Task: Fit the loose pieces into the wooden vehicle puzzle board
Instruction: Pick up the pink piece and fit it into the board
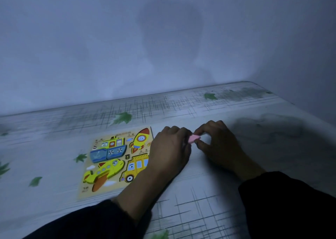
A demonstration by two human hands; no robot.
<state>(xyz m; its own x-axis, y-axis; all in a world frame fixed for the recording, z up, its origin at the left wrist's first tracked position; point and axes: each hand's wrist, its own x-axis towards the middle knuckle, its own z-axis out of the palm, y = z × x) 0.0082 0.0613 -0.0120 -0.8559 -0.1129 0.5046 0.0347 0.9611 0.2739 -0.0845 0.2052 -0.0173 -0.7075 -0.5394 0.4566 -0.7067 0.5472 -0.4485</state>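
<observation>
Your left hand [170, 148] lies knuckles-up over the right edge of the puzzle board [116, 163], its fingers curled in around the near end of a small pink piece [194, 139]; your right hand [221, 146] meets it from 3 o'clock, thumb and forefinger pinched narrow on the far end of the same piece; so both hands hold it together, just off the board's right edge and a little above the patterned table cover [200, 202]; whether the piece touches the cover you cannot tell.

The board itself sits at about 9 o'clock from your hands, lying flat on the cover with its right side hidden under your left hand and wrist; on it a blue boat [109, 150] fills the upper left, a yellow rocket [140, 140] stands at 3 o'clock from the boat, a yellow plane [103, 171] lies at 6 o'clock from the boat, and a yellow bus [135, 166] sits at 3 o'clock from the plane, partly covered by your left hand.

Dark sleeves [291, 202] cover both forearms; a pale wall [163, 38] rises behind the table at 12 o'clock.
</observation>
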